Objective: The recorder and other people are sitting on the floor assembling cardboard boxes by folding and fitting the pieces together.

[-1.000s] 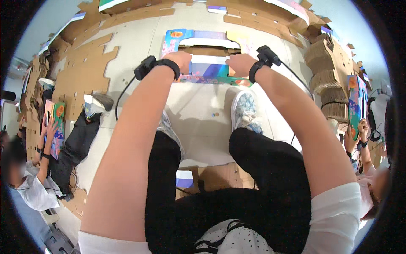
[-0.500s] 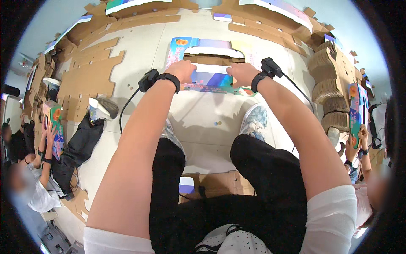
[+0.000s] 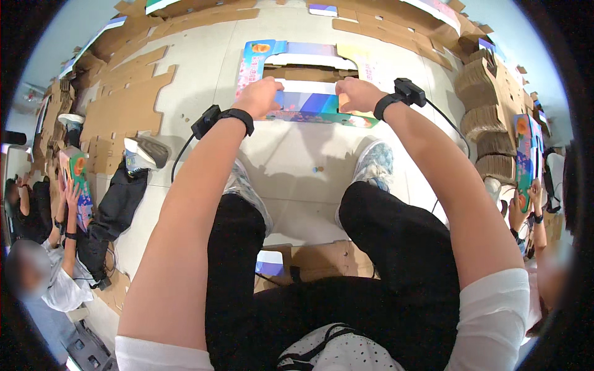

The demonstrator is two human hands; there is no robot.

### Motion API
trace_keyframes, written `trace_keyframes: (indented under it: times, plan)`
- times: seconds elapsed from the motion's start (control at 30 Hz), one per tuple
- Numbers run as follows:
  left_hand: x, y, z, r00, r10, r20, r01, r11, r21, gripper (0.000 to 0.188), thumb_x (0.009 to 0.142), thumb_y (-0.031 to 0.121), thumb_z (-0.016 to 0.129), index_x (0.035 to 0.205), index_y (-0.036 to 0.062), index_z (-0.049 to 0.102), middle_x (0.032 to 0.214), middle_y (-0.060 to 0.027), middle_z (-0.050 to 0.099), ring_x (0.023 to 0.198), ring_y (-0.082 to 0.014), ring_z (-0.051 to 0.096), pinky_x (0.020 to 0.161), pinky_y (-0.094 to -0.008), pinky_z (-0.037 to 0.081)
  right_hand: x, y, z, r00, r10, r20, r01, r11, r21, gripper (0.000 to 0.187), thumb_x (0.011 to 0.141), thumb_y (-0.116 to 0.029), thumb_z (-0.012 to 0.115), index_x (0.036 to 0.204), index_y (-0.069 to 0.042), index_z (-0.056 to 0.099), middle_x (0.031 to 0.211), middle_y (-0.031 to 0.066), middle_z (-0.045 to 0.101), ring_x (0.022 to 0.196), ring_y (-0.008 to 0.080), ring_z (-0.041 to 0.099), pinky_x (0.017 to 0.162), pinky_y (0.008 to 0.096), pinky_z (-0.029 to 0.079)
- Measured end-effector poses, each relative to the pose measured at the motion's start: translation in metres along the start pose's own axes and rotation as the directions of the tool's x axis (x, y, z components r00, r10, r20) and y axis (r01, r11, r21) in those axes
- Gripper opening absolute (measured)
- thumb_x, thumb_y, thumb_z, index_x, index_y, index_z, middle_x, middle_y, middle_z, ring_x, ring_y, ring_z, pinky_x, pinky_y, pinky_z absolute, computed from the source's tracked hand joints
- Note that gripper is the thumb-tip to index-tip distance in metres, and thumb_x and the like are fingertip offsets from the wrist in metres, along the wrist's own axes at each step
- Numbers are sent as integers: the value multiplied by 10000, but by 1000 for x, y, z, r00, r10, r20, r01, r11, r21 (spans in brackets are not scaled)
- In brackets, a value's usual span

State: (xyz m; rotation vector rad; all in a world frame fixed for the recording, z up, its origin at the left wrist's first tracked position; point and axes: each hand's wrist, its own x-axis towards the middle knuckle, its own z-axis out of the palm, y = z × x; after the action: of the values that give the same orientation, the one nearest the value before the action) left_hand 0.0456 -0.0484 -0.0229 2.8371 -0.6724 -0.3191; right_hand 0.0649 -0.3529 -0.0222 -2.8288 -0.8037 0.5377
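Observation:
A printed cardboard box (image 3: 307, 115) in blue, pink and yellow lies on the floor in front of me, beyond my feet. A wide opening in its upper face shows brown cardboard inside. At the left end of the near white-and-purple panel, my left hand (image 3: 258, 98) is closed with its fingers curled over the edge. My right hand (image 3: 361, 95) grips the right end of that panel, its thumb low on the near side. Parts of the fingers of both hands are hidden behind the panel. Each wrist wears a black strap with a small cabled device.
Flat brown cardboard sheets (image 3: 130, 105) lie to the left. Stacked folded cardboard (image 3: 479, 93) stands at the right. Another cardboard piece (image 3: 331, 260) lies beneath me. Co-workers at both sides hold similar boxes, the left one (image 3: 75, 179) and the right one (image 3: 526, 154).
The whole view has shifted slightly, and the box appears a little higher in the picture. Both hands keep to the near panel, with only small finger shifts.

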Motion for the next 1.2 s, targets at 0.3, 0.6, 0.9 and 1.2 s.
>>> trace_keyframes:
  times: [0.3,0.6,0.9,1.2]
  plan:
    - [1,7,4,1000,3,-23,-1,997,82,424,792,97,754,1204,68,658,1195,-151,616,1086,-339,648,937,-439,541,-8,-17,-6,999,22,-25,-26,985,-168,516,744,-308,809,1160,-80,605,1140,156,597,1030,370,646,874,463,534]
    - [3,8,0,1000,24,11,-24,997,69,461,779,143,762,1216,64,641,1184,-138,614,1120,-334,623,958,-436,513,-12,-8,-3,999,-20,-31,13,980,-199,536,774,-313,801,1163,-23,573,1175,180,567,1009,356,664,795,467,583]
    - [3,3,7,998,43,-51,-42,999,20,434,797,122,756,1213,62,648,1190,-134,617,1095,-331,638,938,-437,534,-19,-25,22,997,13,-73,-29,975,-219,517,786,-277,774,1111,-1,480,1092,220,500,804,390,668,682,488,558]
    - [3,8,12,999,14,-46,-14,1000,0,482,792,161,763,1240,57,618,1209,-152,605,1116,-357,622,943,-441,520,-6,-33,84,947,103,-304,-268,773,-575,498,837,-124,613,1272,98,515,1260,281,533,819,244,711,654,368,584]
